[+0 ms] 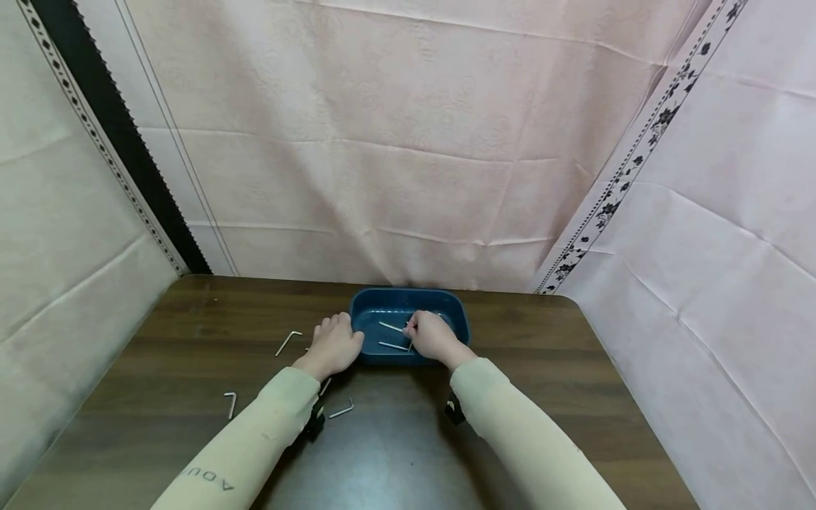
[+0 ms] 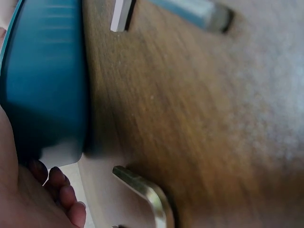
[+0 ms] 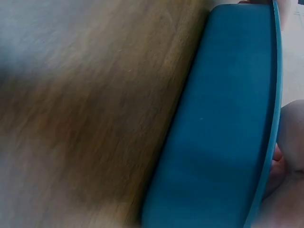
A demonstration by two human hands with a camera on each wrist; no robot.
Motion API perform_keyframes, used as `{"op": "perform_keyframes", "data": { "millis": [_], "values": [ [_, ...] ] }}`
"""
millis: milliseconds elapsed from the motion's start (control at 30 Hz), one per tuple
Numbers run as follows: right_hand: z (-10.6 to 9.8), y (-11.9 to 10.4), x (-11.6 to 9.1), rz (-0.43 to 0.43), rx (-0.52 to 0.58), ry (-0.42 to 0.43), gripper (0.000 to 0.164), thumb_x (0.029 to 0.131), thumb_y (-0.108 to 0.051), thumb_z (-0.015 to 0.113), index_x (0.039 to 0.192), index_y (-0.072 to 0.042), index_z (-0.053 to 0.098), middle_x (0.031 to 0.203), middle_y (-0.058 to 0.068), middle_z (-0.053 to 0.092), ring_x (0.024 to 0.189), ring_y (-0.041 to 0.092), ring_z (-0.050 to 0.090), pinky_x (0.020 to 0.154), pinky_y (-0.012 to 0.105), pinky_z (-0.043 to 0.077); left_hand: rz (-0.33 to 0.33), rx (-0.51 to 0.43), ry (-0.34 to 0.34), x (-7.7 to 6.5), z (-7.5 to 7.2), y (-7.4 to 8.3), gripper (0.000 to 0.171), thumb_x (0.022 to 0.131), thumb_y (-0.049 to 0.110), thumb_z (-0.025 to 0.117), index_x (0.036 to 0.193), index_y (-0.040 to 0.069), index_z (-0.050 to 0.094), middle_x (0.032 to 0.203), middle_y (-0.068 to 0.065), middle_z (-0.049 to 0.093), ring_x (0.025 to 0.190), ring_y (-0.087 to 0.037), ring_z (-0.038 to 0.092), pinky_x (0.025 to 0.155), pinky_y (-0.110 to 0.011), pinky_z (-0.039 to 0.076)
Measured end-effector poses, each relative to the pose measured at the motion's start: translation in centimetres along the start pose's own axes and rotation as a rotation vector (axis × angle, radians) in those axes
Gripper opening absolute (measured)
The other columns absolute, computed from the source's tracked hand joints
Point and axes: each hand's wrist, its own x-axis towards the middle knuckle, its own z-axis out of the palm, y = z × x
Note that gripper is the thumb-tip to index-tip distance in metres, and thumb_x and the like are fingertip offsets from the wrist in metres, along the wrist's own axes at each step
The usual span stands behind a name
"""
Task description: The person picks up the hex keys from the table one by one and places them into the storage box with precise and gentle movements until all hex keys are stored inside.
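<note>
A blue rectangular tray [image 1: 408,290] stands near the table's far edge, with several L-shaped metal hex keys inside. My left hand [image 1: 334,343] grips its left end, thumb at the rim and fingers along the outer side. In the left wrist view those fingers [image 2: 66,192] curl beside the tray's corner. My right hand [image 1: 435,334] reaches over the near rim, its thumb and forefinger pinching the end of a hex key [image 1: 391,326] inside the tray. A second hex key [image 1: 394,346] lies just below it. The right wrist view shows mostly the tray's outer wall [image 3: 213,118].
On the brown wooden table [image 1: 542,397], one hex key [image 1: 288,341] lies left of the tray and another [image 1: 231,404] farther out near the left forearm. A third hex key [image 1: 342,410] lies in front, between the forearms. Pale cloth [image 1: 382,177] hangs behind and at both sides.
</note>
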Motion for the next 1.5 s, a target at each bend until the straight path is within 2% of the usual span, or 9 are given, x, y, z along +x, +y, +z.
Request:
{"op": "perform_keyframes", "data": {
  "millis": [233, 433, 667, 767, 933, 1100, 1267, 1367, 1500],
  "values": [
    [0.1, 0.2, 0.5, 0.034, -0.033, -0.052, 0.032, 0.099, -0.021, 0.056, 0.069, -0.010, 0.053, 0.061, 0.001, 0.044, 0.054, 0.016, 0.041, 0.059, 0.032, 0.041, 0.009, -0.005, -0.001, 0.2, 0.4, 0.3, 0.038, 0.098, 0.030, 0.043, 0.120, -0.001, 0.049, 0.105, -0.010, 0.049, 0.096, -0.030, 0.040, 0.088, -0.047, 0.029],
    [0.0, 0.4, 0.3, 0.052, -0.019, -0.085, 0.024, 0.098, -0.021, 0.058, 0.080, -0.006, 0.063, 0.068, 0.002, 0.053, 0.060, 0.017, 0.049, 0.061, 0.031, 0.043, 0.006, -0.002, -0.001, 0.1, 0.6, 0.5, 0.038, 0.098, 0.030, 0.044, 0.118, -0.001, 0.049, 0.104, -0.010, 0.049, 0.096, -0.030, 0.040, 0.089, -0.047, 0.029],
    [0.0, 0.7, 0.2, 0.059, -0.027, -0.083, 0.022, 0.098, -0.019, 0.058, 0.083, -0.005, 0.064, 0.072, 0.002, 0.056, 0.065, 0.017, 0.052, 0.066, 0.033, 0.044, 0.009, -0.001, -0.003, 0.1, 0.9, 0.7, 0.036, 0.097, 0.030, 0.044, 0.117, 0.000, 0.049, 0.103, -0.010, 0.049, 0.096, -0.030, 0.040, 0.089, -0.047, 0.029],
    [0.1, 1.1, 0.0, 0.057, 0.001, -0.024, 0.018, 0.099, -0.020, 0.056, 0.087, -0.009, 0.062, 0.078, 0.000, 0.057, 0.069, 0.017, 0.053, 0.068, 0.033, 0.045, 0.009, -0.001, -0.005, 0.1, 1.0, 0.8, 0.038, 0.097, 0.030, 0.044, 0.119, -0.001, 0.049, 0.104, -0.010, 0.049, 0.097, -0.030, 0.040, 0.089, -0.047, 0.029],
    [-0.1, 2.0, -0.6, 0.019, 0.071, 0.184, 0.009, 0.097, -0.024, 0.058, 0.094, -0.016, 0.060, 0.089, -0.001, 0.055, 0.077, 0.017, 0.054, 0.071, 0.033, 0.047, 0.009, -0.001, -0.011, 0.2, 1.2, 0.9, 0.040, 0.097, 0.030, 0.044, 0.121, -0.002, 0.048, 0.106, -0.011, 0.050, 0.098, -0.030, 0.040, 0.090, -0.047, 0.029],
    [-1.1, 3.3, -1.3, -0.048, 0.093, 0.342, 0.015, 0.095, -0.025, 0.062, 0.104, -0.013, 0.059, 0.098, 0.001, 0.057, 0.085, 0.018, 0.053, 0.079, 0.035, 0.047, 0.017, -0.006, -0.011, 0.3, 1.1, 0.9, 0.036, 0.097, 0.029, 0.045, 0.117, -0.001, 0.049, 0.103, -0.010, 0.049, 0.095, -0.030, 0.040, 0.087, -0.048, 0.030],
    [-2.4, 5.0, -2.1, -0.070, 0.088, 0.433, 0.028, 0.093, -0.027, 0.064, 0.113, -0.008, 0.058, 0.104, 0.006, 0.058, 0.092, 0.022, 0.056, 0.086, 0.039, 0.046, 0.018, 0.005, -0.024, 0.3, 0.6, 0.3, 0.036, 0.097, 0.030, 0.044, 0.117, 0.000, 0.049, 0.103, -0.010, 0.049, 0.095, -0.030, 0.040, 0.085, -0.047, 0.031],
    [-3.3, 6.1, -2.4, -0.049, 0.053, 0.481, 0.035, 0.093, -0.029, 0.064, 0.118, -0.007, 0.057, 0.108, 0.007, 0.057, 0.097, 0.024, 0.054, 0.088, 0.042, 0.045, 0.013, 0.017, -0.022, 0.3, 0.1, -0.1, 0.041, 0.097, 0.031, 0.044, 0.120, -0.002, 0.048, 0.105, -0.012, 0.050, 0.097, -0.031, 0.040, 0.086, -0.048, 0.030],
    [-4.2, 7.5, -2.9, 0.032, -0.014, 0.455, 0.044, 0.093, -0.036, 0.062, 0.124, -0.006, 0.053, 0.115, 0.010, 0.053, 0.105, 0.026, 0.051, 0.092, 0.045, 0.043, 0.013, 0.024, -0.021, 0.1, -0.2, -0.1, 0.045, 0.098, 0.034, 0.043, 0.122, -0.003, 0.048, 0.107, -0.013, 0.051, 0.097, -0.032, 0.041, 0.087, -0.049, 0.030]
  ]
}}
